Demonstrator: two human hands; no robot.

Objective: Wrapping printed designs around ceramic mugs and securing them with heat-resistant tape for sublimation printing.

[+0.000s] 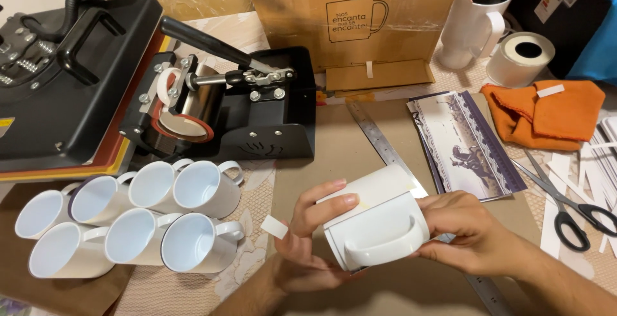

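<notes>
Your left hand (308,239) and right hand (466,232) close their fingers around a white mug (376,226) near the centre. Six mugs (128,223) lie left, a mug press (225,107) beyond; scissors (565,207) right, a steel ruler (379,139) on the brown surface (334,155).

small mug-printing workshop, black heat press (71,78) far left, mug press (218,107), blank white mugs (128,219) near left, printed sheets (466,142), scissors (565,210) right
</notes>
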